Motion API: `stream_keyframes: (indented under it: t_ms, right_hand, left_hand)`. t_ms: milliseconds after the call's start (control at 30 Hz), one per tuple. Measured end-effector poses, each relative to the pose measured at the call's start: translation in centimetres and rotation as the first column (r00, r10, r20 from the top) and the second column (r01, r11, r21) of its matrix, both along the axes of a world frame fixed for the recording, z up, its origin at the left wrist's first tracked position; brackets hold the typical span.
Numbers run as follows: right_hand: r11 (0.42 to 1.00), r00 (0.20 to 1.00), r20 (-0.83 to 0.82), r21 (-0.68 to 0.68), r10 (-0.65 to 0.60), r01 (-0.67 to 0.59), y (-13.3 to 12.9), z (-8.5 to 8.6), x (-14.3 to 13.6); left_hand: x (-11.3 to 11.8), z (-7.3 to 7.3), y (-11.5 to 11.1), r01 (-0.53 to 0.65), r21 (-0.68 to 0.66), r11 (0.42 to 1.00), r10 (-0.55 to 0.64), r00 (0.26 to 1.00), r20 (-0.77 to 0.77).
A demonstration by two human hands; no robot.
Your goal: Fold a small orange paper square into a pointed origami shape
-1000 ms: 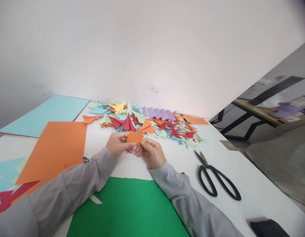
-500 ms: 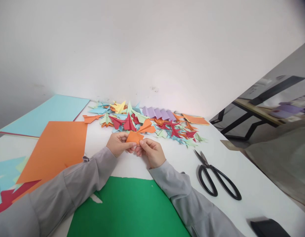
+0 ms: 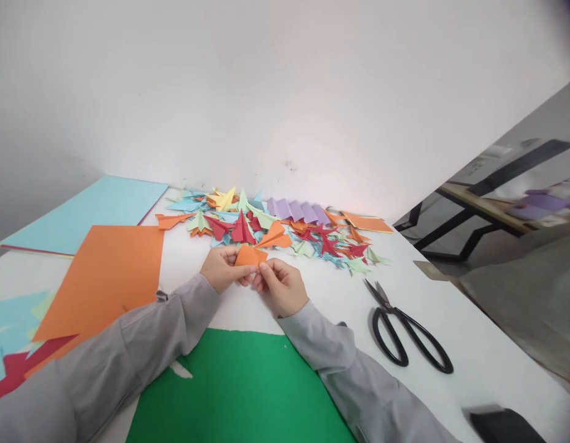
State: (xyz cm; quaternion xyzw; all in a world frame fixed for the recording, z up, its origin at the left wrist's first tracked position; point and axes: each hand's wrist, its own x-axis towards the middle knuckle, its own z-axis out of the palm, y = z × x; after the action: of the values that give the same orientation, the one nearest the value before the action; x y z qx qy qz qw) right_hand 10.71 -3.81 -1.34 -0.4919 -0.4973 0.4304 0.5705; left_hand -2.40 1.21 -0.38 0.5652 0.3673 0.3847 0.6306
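A small orange paper piece (image 3: pixel 250 255) is held up between my two hands, above the white table. My left hand (image 3: pixel 221 269) pinches its left side. At its lower right corner, the thumb and fingers of my right hand (image 3: pixel 285 287) are closed on it. Right behind the piece, an orange folded paper plane (image 3: pixel 274 236) lies at the front of a pile of small folded papers (image 3: pixel 242 229) in red, green, yellow and blue. Pleated purple paper (image 3: pixel 297 211) stands at the back of that pile.
Black-handled scissors (image 3: pixel 396 326) lie partly open on the right. A green sheet (image 3: pixel 239 387) is under my forearms. Orange sheets (image 3: pixel 109 277) and light blue sheets (image 3: pixel 91 212) lie on the left. A black object (image 3: pixel 504 426) sits near the lower right.
My right thumb and fingers have shifted slightly left along the lower edge of the orange piece. The rest of the view has barely moved.
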Motion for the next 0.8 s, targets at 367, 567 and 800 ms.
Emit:
stream_keyframes:
  t_ms: [367,567,800]
  right_hand:
    - [0.994,0.992,-0.095,-0.065,0.08,-0.087,0.09,0.05,0.19]
    - [0.999,0.999,0.021,0.008,0.044,-0.044,-0.01,-0.24,0.18]
    - [0.997,0.996,-0.061,-0.018,0.068,-0.069,0.12,-0.15,0.4]
  left_hand:
    - [-0.09,0.11,0.04,0.007,-0.021,1.0,-0.007,1.0,-0.009]
    - [-0.13,0.3,-0.07,0.027,-0.039,0.999,-0.027,1.0,0.005]
    - [-0.1,0.52,0.07,0.074,-0.065,0.995,-0.072,0.997,0.034]
